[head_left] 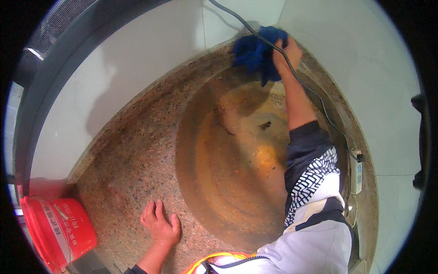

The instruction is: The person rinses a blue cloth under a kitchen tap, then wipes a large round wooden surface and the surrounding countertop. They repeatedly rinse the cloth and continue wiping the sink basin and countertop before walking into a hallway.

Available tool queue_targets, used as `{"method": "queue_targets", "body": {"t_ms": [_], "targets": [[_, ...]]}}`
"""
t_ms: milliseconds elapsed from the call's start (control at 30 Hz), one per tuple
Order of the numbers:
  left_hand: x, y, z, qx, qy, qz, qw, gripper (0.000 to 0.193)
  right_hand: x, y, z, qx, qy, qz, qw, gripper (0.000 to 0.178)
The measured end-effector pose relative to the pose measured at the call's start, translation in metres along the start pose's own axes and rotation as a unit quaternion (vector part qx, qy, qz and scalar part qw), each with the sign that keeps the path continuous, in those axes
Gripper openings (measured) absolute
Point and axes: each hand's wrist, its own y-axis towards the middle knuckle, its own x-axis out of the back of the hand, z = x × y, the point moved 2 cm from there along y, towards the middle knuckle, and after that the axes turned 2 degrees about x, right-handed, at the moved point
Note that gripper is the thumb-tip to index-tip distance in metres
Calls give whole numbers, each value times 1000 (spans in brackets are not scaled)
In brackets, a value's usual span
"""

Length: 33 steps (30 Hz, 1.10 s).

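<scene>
At the far corner of a speckled brown granite surface [132,155], my right hand [288,54] grips a dark blue cloth [255,52], which spreads out to its left against the wall's foot. My right arm reaches across a large round recess [214,182] in the stone, stained brown and yellow, with small dark bits of debris [265,124] in it. Over my right hand and wrist runs a black cable [244,22]. My left hand [162,224] lies on the granite near the front, fingers spread and nothing in it.
A red bucket [61,228] stands at the lower left. On the right ledge lies a white power strip [358,176] with the cable's plug in it. Pale tiled walls [346,50] rise behind the corner, and a dark curved frame [59,80] bounds the left.
</scene>
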Motion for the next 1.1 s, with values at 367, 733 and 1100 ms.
{"method": "queue_targets", "body": {"t_ms": [367,733,1100], "targets": [[0,-1,-5,1,15,-15,1000,64,-71,21,16,130,-146,268,943,43],[-1,-1,-2,-17,4,-19,1000,63,-22,40,27,-80,27,59,995,37],[-3,-1,-3,-7,21,-27,999,61,-44,-43,71,136,155,264,942,39]]}}
